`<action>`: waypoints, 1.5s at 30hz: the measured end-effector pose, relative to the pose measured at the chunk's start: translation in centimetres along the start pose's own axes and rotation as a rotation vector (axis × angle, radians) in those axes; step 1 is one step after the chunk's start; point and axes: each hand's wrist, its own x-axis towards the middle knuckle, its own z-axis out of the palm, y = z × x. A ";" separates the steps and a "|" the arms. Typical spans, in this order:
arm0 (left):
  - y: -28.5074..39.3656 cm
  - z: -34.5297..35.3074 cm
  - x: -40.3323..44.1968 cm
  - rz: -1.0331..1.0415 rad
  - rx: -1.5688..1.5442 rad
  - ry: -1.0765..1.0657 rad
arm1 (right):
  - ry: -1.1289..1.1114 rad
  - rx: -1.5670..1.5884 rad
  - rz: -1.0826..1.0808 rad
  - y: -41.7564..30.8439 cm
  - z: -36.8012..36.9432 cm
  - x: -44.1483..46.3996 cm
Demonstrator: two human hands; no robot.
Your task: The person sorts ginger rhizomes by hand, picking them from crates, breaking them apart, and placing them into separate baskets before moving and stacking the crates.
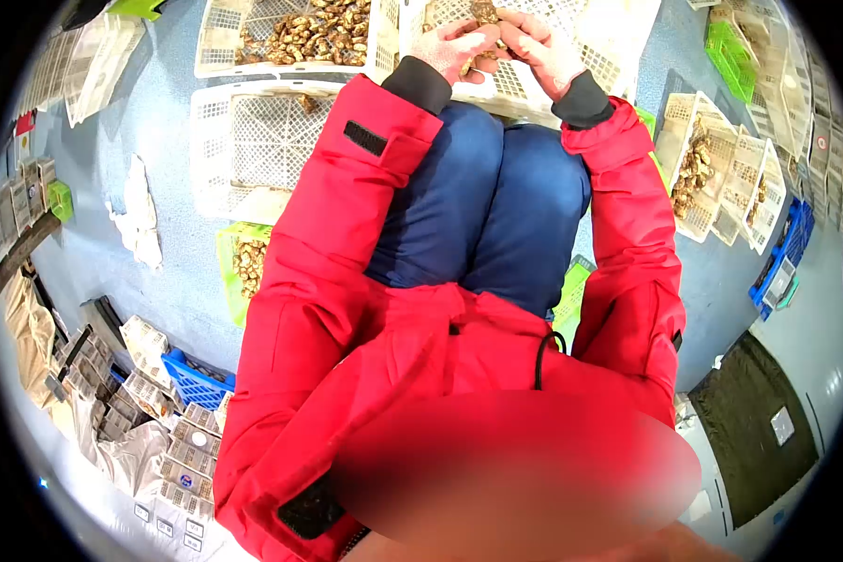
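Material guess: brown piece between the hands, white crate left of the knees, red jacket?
Brown piece: organic-looking, fairly matte; mottled, irregular surface, exact material unclear.
White crate: probably moulded plastic, low sheen; regular lattice base.
Red jacket: likely woven synthetic, smooth; soft folds and creases, fibre unclear.

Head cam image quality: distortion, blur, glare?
Head view: strong fisheye bending, black corners; smooth blur patch at bottom over the red jacket; left hand and right hand bright, outlines readable; white crate beneath them nearly washed out.
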 end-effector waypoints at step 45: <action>2.6 -8.8 -2.2 0.138 -0.644 -0.096 | -0.045 -1.661 0.296 10.8 -13.0 2.8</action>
